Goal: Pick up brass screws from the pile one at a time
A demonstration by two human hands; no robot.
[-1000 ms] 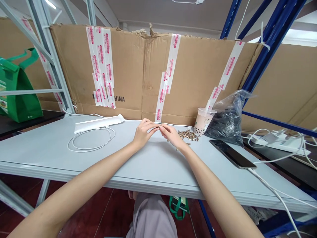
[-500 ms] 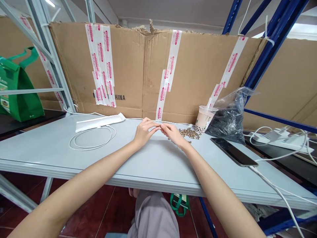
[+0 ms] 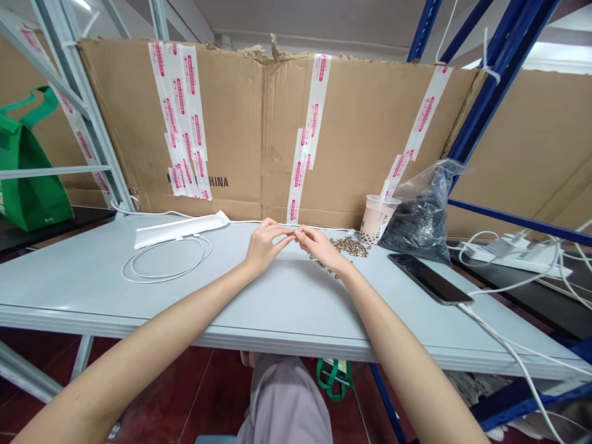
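Observation:
My left hand (image 3: pixel 267 243) and my right hand (image 3: pixel 319 246) meet fingertip to fingertip above the grey table (image 3: pixel 277 302). Both are pinched closed, and whatever sits between the fingers is too small to make out. Just beyond my right hand lies a pile of small brass-coloured metal pieces (image 3: pixel 352 246). A few more loose pieces (image 3: pixel 329 271) are scattered under and beside my right wrist, partly hidden by it.
Behind the pile stand a drink cup (image 3: pixel 374 223) and a clear bag of dark material (image 3: pixel 411 219). A phone (image 3: pixel 430 279) lies at right, a coiled white cable (image 3: pixel 169 274) and a white paper packet (image 3: pixel 180 229) at left. Cardboard (image 3: pixel 231 123) walls the back.
The whole view has shifted slightly, so things sit a little further left. Both hands stay pinched together. More loose metal pieces show beside my right wrist.

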